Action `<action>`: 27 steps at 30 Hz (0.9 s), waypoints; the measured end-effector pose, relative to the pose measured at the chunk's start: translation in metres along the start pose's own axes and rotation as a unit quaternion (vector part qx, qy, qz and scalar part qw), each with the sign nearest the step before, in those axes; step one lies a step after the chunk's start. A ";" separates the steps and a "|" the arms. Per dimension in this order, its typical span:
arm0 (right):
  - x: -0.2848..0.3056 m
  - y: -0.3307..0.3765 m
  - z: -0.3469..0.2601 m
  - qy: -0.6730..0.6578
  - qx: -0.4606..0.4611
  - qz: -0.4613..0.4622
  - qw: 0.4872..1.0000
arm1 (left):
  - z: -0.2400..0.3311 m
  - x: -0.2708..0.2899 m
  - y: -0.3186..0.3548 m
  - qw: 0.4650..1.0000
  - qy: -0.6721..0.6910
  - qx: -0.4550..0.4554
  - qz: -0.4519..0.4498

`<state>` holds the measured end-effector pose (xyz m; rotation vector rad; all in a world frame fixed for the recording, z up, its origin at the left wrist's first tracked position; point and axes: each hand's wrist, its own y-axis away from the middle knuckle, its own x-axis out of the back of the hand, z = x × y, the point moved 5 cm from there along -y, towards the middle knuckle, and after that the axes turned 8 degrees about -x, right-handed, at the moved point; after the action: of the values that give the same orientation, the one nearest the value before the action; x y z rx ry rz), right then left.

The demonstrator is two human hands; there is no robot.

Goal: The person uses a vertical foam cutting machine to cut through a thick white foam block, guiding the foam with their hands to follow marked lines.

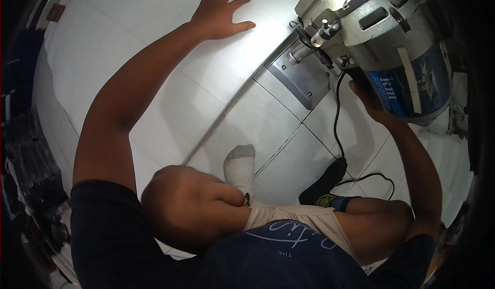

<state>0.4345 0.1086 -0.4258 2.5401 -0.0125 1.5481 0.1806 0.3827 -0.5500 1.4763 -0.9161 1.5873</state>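
A large electric cloth cutting machine (392, 57) stands at the upper right, with a grey metal housing and a blue band round its motor. Its flat metal base plate (301, 77) rests low, beside the edge of a white sheet layer (170, 62). My right hand (368, 98) is closed round the dark handle at the machine's near side; the motor hides most of the fingers. Stretched forward, my left hand (219, 15) lies with spread fingers over the white sheet, holding nothing, to the left of the machine.
A black cable (337, 116) runs down from the machine past my dark-socked foot (325, 180). My other foot, in a pale sock (240, 165), stands on the tiled floor (281, 129). Dark bundled material (28, 149) is at the far left. A lamp lights the machine's front.
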 end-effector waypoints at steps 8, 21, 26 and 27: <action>-0.011 0.003 -0.004 0.056 -0.025 0.046 0.997 | 0.014 -0.021 0.011 0.996 0.018 0.068 0.054; -0.012 0.016 -0.022 0.284 0.173 0.218 0.918 | 0.030 0.003 0.012 0.993 0.082 0.076 0.047; -0.014 0.003 -0.005 0.129 -0.112 0.068 0.983 | 0.035 0.011 0.014 0.992 0.085 0.079 0.058; -0.011 0.003 -0.006 0.131 -0.107 0.070 0.983 | 0.037 0.013 0.012 0.991 0.085 0.077 0.062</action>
<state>0.4238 0.1059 -0.4323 2.1972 -0.3116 1.8144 0.1855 0.3451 -0.5341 1.3833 -0.8164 1.8801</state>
